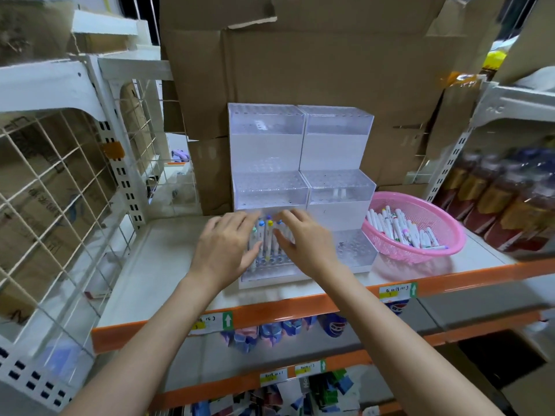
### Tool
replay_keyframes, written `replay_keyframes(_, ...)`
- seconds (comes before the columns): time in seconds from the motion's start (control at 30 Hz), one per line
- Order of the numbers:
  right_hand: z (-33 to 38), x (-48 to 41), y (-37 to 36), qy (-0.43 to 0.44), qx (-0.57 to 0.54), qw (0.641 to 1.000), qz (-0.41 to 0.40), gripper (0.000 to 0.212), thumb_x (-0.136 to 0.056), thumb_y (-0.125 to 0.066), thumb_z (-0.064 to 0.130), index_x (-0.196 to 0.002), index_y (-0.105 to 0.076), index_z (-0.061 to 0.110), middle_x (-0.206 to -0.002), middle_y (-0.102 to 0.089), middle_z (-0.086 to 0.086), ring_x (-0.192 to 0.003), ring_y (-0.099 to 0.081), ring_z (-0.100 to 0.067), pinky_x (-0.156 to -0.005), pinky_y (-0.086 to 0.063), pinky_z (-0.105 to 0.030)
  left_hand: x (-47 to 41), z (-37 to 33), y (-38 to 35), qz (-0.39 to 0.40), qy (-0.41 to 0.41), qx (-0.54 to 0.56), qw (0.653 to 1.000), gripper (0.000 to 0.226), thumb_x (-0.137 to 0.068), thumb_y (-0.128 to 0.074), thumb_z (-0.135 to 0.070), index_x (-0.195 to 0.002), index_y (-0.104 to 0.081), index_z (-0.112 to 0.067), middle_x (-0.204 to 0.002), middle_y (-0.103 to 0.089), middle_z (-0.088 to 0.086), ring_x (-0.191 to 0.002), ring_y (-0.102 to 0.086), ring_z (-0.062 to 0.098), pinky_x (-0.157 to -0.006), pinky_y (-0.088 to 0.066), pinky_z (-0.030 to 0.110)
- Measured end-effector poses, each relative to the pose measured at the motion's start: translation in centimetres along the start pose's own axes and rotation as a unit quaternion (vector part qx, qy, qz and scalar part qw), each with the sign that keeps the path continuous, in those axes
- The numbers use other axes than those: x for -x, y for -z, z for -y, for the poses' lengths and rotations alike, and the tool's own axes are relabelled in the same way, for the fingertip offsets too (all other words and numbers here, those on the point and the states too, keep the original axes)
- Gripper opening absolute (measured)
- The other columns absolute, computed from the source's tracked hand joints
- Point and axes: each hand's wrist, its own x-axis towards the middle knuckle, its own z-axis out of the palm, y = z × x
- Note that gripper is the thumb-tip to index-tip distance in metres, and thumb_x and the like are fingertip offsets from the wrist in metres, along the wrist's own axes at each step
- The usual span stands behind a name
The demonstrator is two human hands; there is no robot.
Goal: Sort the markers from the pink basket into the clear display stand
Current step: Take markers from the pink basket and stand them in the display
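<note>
White shelf board, frame centre: left hand and right hand, open-fingered, grasping nothing, touch seemingly light, slick white plastic markers; pinch mid-barrel.

A shop's stock area is suggested. Goods are kept on metal racking with orange front beams, to which paper shelf labels marked with green arrows are stuck. Brown cardboard cartons are piled behind the shelf. White wire grid panels and slotted uprights are seen at the left. Packaged goods are crammed on the tiers below, and rows of bottles are lined up at the right. A clear tiered display stand and a pink basket filled with loose markers are set on the shelf.
</note>
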Motion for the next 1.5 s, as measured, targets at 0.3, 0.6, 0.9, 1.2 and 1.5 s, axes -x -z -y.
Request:
replay_keyframes(0.3,-7.2,2.0,3.0,-0.080,0.125,0.988,0.036,0.034,-0.087,-0.062,0.037,-0.115,-0.062,0.016,-0.108,-0.064,-0.006,-0.099,-0.059,-0.031,-0.072,-0.048,-0.040,-5.8,-6.7,-2.5,0.055,-0.058,0.034,0.996,0.051,-0.085,-0.039,-0.048,-0.117,-0.063,-0.015,-0.104,-0.065,0.004,-0.095,-0.062,0.024,-0.081,-0.047,0.035)
replay_keyframes(0.6,-16.6,5.4,7.0,-0.161,0.191,0.964,0.091,0.038,-0.091,-0.046,0.043,-0.111,-0.059,0.014,-0.104,-0.060,-0.007,-0.094,-0.057,-0.032,-0.068,-0.039,-0.037,-10.8,-16.1,-6.7,0.092,-0.110,0.102,0.984,0.049,-0.082,-0.038,-0.047,-0.109,-0.065,-0.015,-0.101,-0.065,0.005,-0.091,-0.063,0.026,-0.075,-0.049,0.037)
replay_keyframes(0.9,-26.5,6.3,10.4,-0.216,0.170,0.950,0.152,0.043,-0.096,-0.044,0.044,-0.132,-0.046,0.020,-0.125,-0.052,-0.003,-0.113,-0.052,-0.027,-0.081,-0.042,-0.037,-16.9,-23.7,-12.7,0.150,-0.124,0.132,0.972,0.048,-0.084,-0.035,-0.046,-0.105,-0.064,-0.013,-0.099,-0.063,0.005,-0.090,-0.060,0.027,-0.071,-0.051,0.039)
replay_keyframes(1.2,-32.3,3.2,9.2,-0.204,0.146,0.946,0.206,0.045,-0.092,-0.052,0.043,-0.128,-0.048,0.016,-0.122,-0.053,-0.008,-0.114,-0.052,-0.028,-0.083,-0.043,-0.037,-20.9,-26.2,-17.4,0.216,-0.012,0.080,0.973,0.040,-0.093,-0.048,-0.044,-0.120,-0.051,-0.015,-0.117,-0.054,0.008,-0.107,-0.049,0.025,-0.082,-0.041,0.036)
replay_keyframes(1.5,-34.9,1.6,7.5,-0.184,0.138,0.935,0.269,0.026,-0.095,-0.047,0.034,-0.106,-0.057,0.012,-0.103,-0.063,-0.008,-0.097,-0.059,-0.028,-0.070,-0.044,-0.033,-21.3,-25.6,-19.5,0.238,0.098,0.133,0.957,0.049,-0.090,-0.056,-0.046,-0.123,-0.054,-0.010,-0.122,-0.056,0.008,-0.110,-0.049,0.022,-0.091,-0.041,0.033)
